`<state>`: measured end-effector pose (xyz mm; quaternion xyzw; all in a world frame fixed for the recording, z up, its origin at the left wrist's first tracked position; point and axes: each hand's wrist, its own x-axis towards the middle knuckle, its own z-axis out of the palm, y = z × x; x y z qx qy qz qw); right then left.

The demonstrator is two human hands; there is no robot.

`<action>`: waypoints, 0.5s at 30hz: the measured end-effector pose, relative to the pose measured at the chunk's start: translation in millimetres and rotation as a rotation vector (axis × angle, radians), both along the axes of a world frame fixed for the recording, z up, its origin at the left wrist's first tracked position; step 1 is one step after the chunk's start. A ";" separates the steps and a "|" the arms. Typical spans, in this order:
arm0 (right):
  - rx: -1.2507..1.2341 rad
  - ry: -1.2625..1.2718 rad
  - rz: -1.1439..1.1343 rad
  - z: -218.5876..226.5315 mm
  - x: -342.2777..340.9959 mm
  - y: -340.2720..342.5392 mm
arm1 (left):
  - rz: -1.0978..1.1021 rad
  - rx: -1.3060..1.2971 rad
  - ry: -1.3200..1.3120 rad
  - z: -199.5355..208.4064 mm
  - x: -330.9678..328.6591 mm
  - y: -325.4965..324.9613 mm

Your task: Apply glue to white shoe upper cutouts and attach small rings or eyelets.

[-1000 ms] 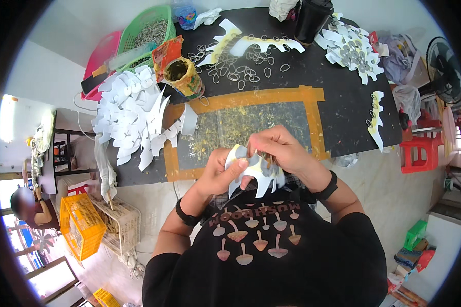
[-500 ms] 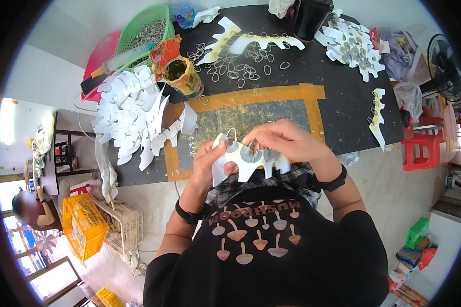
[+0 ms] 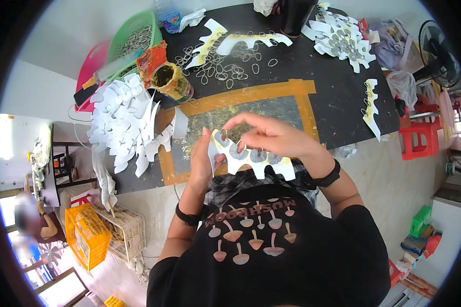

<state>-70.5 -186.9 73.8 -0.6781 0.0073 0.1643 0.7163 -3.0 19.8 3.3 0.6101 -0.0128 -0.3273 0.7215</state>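
My left hand (image 3: 202, 159) grips the left end of a white scalloped cut-out (image 3: 247, 166), thumb upright beside its edge. The cut-out has yellowish smears and several round grey patches, with thin metal rings standing at its upper edge. My right hand (image 3: 276, 137) is over that edge. Its index finger stretches to the leftmost metal ring (image 3: 224, 134), while the other fingers bend in at the neighbouring ring (image 3: 241, 147). The exact contact of the right fingertips is partly hidden. Beneath both hands lies a dark work area (image 3: 210, 120) framed with orange-brown tape.
At left are a pile of white cut-outs (image 3: 122, 120), an open tin (image 3: 173, 84) and a green basket (image 3: 133, 37) of metal pieces. Loose rings (image 3: 225, 69) and smeared cut-outs (image 3: 253, 40) lie behind. Another smeared pile (image 3: 343, 41) and a single cut-out (image 3: 371, 110) are at right.
My right index finger has moved left to the leftmost ring, away from the pinch on a ring nearer the middle. The cut-out now faces me more, showing its grey patches.
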 end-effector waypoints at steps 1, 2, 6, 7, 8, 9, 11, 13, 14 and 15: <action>0.013 -0.150 0.030 -11.1 1.4 3.5 | -0.063 -0.042 -0.047 -2.0 2.3 1.5; 0.024 -0.300 0.061 -17.7 1.5 4.2 | -0.070 -0.056 -0.045 -2.9 2.5 1.2; -0.113 -0.361 -0.152 -2.7 -0.9 -28.3 | -0.017 -0.216 -0.035 -10.8 8.9 4.1; -0.104 -0.275 -0.312 8.2 -4.0 -42.8 | -0.014 -0.209 -0.066 -13.9 11.8 6.7; -0.121 -0.522 -0.467 3.6 2.0 -59.9 | -0.015 -0.179 -0.101 -16.5 14.1 9.0; -0.226 -0.575 -0.636 6.3 5.9 -76.3 | -0.020 -0.183 -0.105 -18.2 14.6 13.4; -0.440 -0.574 -0.828 -0.2 12.0 -126.8 | 0.000 -0.118 -0.126 -20.5 15.1 16.7; -0.546 -0.479 -0.876 -19.8 21.3 -195.3 | -0.023 -0.117 -0.140 -24.3 14.7 9.9; -0.586 -0.305 -0.924 -29.9 21.9 -219.6 | -0.029 -0.104 -0.150 -26.1 13.7 8.7; -0.910 -0.366 -0.971 -54.8 10.8 -262.1 | -0.053 -0.113 -0.147 -25.5 13.4 2.9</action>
